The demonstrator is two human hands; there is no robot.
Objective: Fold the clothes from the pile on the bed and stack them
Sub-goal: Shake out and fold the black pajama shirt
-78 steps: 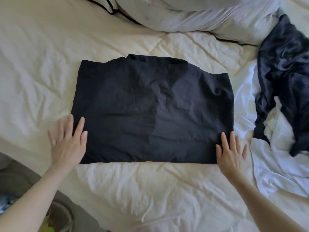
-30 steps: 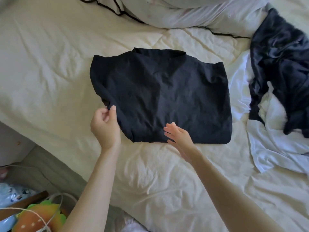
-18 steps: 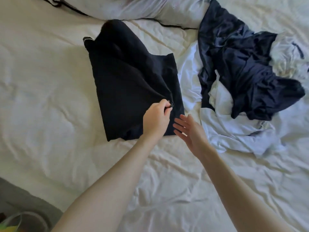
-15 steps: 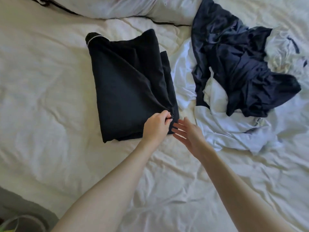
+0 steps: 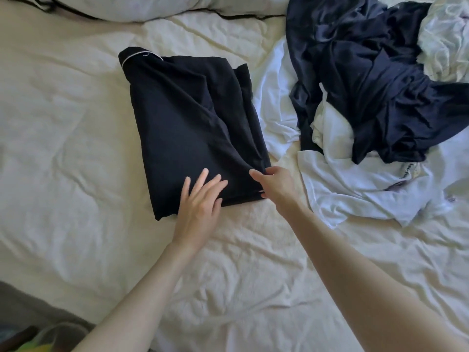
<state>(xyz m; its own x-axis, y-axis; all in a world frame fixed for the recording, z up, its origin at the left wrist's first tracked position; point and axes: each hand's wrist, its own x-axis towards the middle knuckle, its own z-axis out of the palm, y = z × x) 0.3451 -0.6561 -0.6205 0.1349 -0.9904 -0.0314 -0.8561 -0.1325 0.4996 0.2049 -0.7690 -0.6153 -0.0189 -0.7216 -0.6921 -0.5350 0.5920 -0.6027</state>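
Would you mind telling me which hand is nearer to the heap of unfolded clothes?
Right. The right hand pinches the folded black garment at its corner beside the heap; the left hand lies flat farther away.

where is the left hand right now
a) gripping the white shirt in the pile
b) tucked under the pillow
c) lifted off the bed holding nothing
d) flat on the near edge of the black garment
d: the left hand lies with straight fingers spread on the near edge of the black garment, while the right hand holds its near right corner.
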